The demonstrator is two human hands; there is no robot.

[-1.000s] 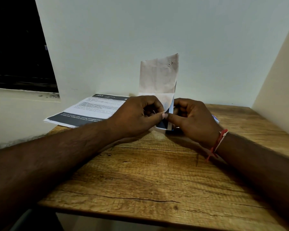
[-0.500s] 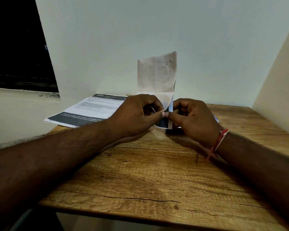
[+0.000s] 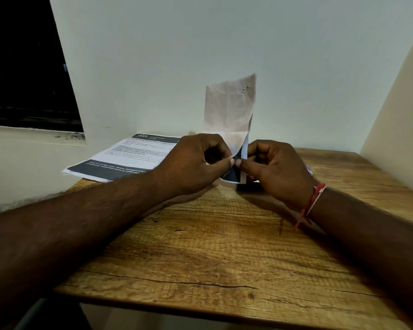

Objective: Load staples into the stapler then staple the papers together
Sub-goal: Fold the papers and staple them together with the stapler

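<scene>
A folded, creased sheet of paper (image 3: pixel 229 108) stands upright between my hands, its pale back toward me and a dark printed corner at the bottom. My left hand (image 3: pixel 191 163) pinches its lower edge from the left. My right hand (image 3: pixel 274 170) pinches the same edge from the right, the two thumbs nearly touching. A printed sheet (image 3: pixel 131 158) with dark bands lies flat at the table's back left. No stapler shows; a small blue-and-white item (image 3: pixel 308 169) peeks out behind my right hand.
The wooden table (image 3: pixel 224 253) stands in a corner, with a white wall behind and another on the right. A dark window opening (image 3: pixel 26 67) and a ledge are on the left. The printed sheet overhangs the table's left edge.
The upright paper has leaned slightly and shifted a little between my fingers. Both hands stay in the same place, still pinching its lower edge.
</scene>
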